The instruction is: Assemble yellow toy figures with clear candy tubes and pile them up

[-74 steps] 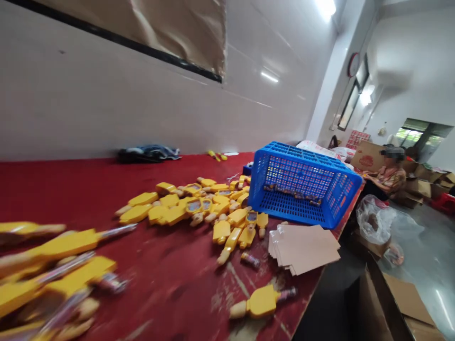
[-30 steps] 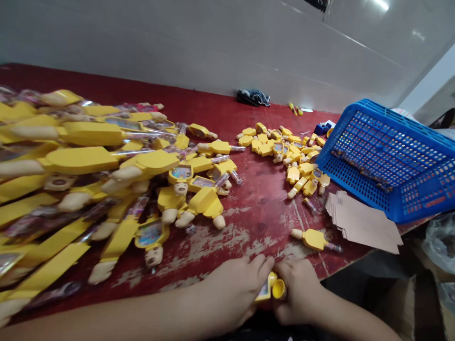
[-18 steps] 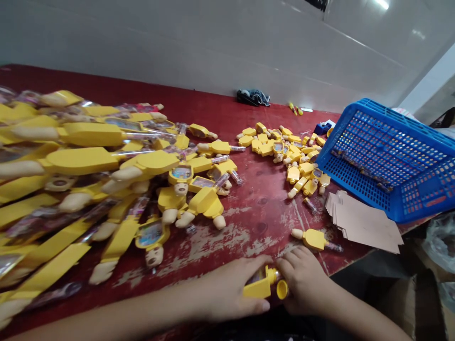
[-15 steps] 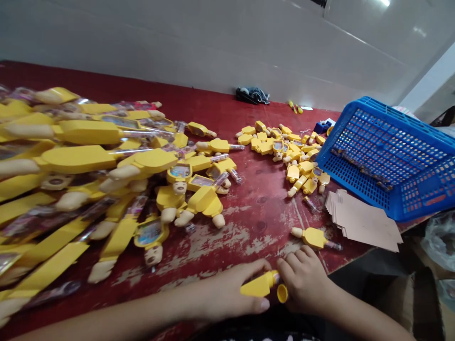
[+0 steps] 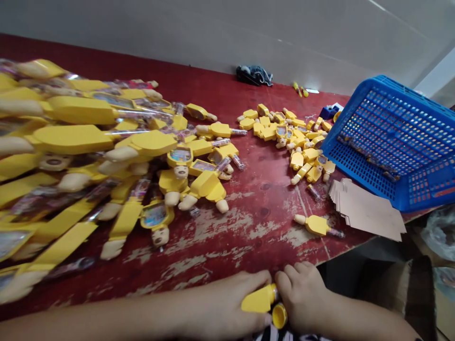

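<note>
At the near edge of the table, my left hand (image 5: 231, 300) is closed around a yellow plastic toy (image 5: 256, 300) with a flat, angular body. My right hand (image 5: 305, 298) is curled in a fist at the toy's narrow end, where a short bit of clear tube shows; the rest is hidden in the fingers. Just below the fist is a small round yellow cap-like piece (image 5: 279, 316) with a hollow face. Beyond my right hand lies a single yellow toy (image 5: 315, 225) with a beige end and a clear tube.
A large heap of yellow toys with tubes (image 5: 74, 137) covers the left of the red table (image 5: 245, 232). A smaller pile of yellow toys (image 5: 298, 137) lies farther back. On the right are a tilted blue basket (image 5: 401, 189) and beige cards (image 5: 369, 213). Dark cloth (image 5: 254, 75) lies by the wall.
My view has tilted down slightly. Both hands still hold the toy close together, slightly lower in view, and the round yellow piece has turned its hollow face more towards me.
</note>
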`<control>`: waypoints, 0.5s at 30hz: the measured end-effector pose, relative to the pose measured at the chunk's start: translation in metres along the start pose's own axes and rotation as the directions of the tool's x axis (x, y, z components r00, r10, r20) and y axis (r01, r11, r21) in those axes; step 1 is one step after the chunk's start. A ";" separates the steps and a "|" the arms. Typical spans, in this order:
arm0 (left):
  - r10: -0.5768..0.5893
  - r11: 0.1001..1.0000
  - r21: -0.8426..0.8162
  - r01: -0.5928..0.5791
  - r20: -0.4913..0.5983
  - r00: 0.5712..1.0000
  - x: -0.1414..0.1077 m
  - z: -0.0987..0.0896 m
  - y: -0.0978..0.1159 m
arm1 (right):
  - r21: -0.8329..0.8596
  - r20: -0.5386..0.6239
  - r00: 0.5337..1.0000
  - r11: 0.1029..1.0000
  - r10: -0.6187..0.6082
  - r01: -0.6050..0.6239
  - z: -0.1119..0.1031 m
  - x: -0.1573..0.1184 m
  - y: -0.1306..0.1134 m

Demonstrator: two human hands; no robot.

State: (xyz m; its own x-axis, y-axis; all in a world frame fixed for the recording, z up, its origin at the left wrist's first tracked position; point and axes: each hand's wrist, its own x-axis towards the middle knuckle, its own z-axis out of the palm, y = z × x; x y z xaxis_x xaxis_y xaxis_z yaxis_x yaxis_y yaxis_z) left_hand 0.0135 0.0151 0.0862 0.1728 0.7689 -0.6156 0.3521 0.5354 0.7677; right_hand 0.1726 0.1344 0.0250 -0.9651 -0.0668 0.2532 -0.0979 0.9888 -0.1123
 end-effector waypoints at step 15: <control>0.143 0.747 0.662 -0.060 -0.072 0.987 0.022 -0.017 -0.004 | 0.426 0.617 0.748 0.695 0.245 -0.579 0.000 0.018 0.023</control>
State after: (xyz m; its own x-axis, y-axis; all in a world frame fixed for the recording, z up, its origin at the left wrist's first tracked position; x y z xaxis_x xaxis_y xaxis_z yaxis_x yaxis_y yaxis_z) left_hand 0.0003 0.0359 0.0726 0.1551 0.8604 -0.4854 0.8617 0.1225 0.4924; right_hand 0.1527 0.1559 0.0269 -0.8956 0.1106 -0.4308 0.3875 0.6694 -0.6338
